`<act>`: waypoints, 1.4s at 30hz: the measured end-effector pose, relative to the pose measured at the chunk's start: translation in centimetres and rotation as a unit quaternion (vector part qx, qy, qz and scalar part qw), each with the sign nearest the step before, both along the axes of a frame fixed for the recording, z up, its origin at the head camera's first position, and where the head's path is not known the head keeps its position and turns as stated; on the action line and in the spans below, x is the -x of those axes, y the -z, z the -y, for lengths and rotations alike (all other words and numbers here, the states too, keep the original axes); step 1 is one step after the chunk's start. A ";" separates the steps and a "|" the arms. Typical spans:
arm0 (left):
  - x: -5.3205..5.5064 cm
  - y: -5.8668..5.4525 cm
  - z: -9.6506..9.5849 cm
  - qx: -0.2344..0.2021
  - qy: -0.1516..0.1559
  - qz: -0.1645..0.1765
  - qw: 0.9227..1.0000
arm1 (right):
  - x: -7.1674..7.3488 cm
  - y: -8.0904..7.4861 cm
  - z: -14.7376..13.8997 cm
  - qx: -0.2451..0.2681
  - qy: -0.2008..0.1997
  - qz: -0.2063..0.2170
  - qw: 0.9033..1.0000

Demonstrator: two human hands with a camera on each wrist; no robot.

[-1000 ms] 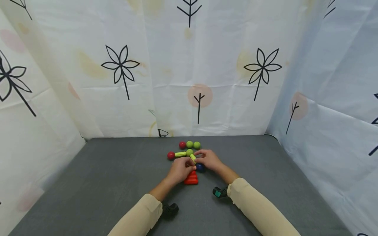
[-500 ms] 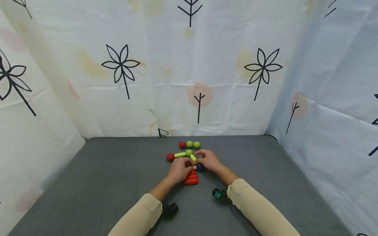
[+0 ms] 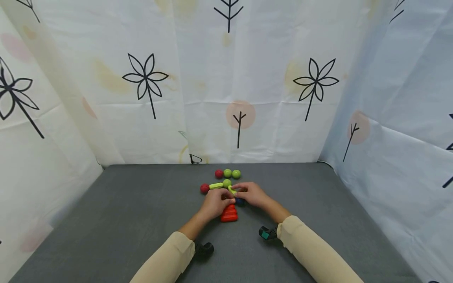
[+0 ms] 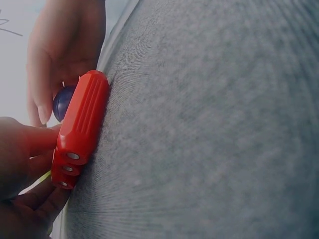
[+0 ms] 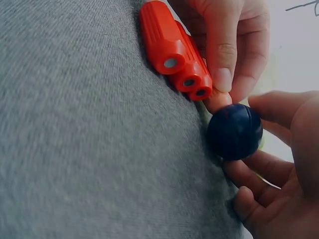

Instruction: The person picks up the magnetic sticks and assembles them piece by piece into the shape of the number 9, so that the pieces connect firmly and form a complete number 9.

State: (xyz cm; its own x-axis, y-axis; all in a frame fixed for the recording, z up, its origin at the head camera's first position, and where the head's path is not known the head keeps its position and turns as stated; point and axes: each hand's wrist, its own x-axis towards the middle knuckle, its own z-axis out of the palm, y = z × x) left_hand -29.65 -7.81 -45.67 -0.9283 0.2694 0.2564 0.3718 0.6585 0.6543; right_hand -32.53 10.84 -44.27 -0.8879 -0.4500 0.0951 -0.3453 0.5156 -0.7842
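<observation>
Red magnetic sticks [image 3: 229, 215] of a building set lie side by side on the table, tapering away from the person; metal dots show in their ends. My left hand [image 3: 215, 202] grips round the far end of these sticks [image 4: 82, 119], fingertips partly hidden. My right hand [image 3: 252, 193] pinches a yellow-green stick [image 3: 231, 190] between thumb and index finger. Just in front of those fingers sits a dark blue ball [image 5: 235, 132], close to the left thumb. A green ball [image 3: 227, 183], another yellow-green stick [image 3: 216, 185] and a red ball [image 3: 204, 188] continue in a line leftward.
A red ball [image 3: 219, 173] and two green balls [image 3: 236, 174] stand in a row at the table's back. Grey cloth covers the table [image 3: 141, 228]. White patterned curtains [image 3: 212, 78] rise behind and on both sides. Black wrist cameras [image 3: 204, 250] hang under both forearms.
My right hand and forearm have shifted slightly right and down, and its index finger now covers more of the yellow-green stick. My left hand has stayed nearly still.
</observation>
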 end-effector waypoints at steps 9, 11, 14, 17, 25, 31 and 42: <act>0.1 0.1 0.0 0.002 -0.001 0.000 1.000 | 0.1 0.0 -1.1 -0.009 -0.068 -0.005 0.998; 0.1 0.1 0.0 0.002 -0.006 0.006 1.000 | 0.1 0.0 -1.3 -0.013 -0.073 -0.003 0.997; 0.1 0.2 0.2 0.000 -0.006 0.010 1.000 | 0.1 0.2 -1.5 -0.012 -0.085 -0.012 0.996; 0.1 0.2 0.4 -0.002 -0.004 0.011 1.000 | 0.2 0.4 -1.7 -0.010 -0.096 -0.031 0.995; 0.1 -0.2 1.1 0.008 -0.001 0.031 0.999 | -0.3 0.4 -1.6 -0.017 -0.068 -0.035 0.997; 0.2 -0.3 1.7 0.016 0.008 0.039 0.999 | -0.6 0.5 -1.4 -0.022 -0.045 -0.038 0.998; 0.9 -1.6 3.0 -0.047 -0.002 0.033 0.998 | -0.6 0.7 -1.8 -0.011 -0.062 -0.025 0.998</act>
State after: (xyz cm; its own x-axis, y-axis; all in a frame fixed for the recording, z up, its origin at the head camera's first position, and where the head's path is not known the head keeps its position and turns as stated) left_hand -30.57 -10.84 -44.04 -0.9450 0.2435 0.2183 0.3233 0.5945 0.7362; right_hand -31.94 12.60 -44.98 -0.8196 -0.5588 0.1266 -0.4459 0.4834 -0.7534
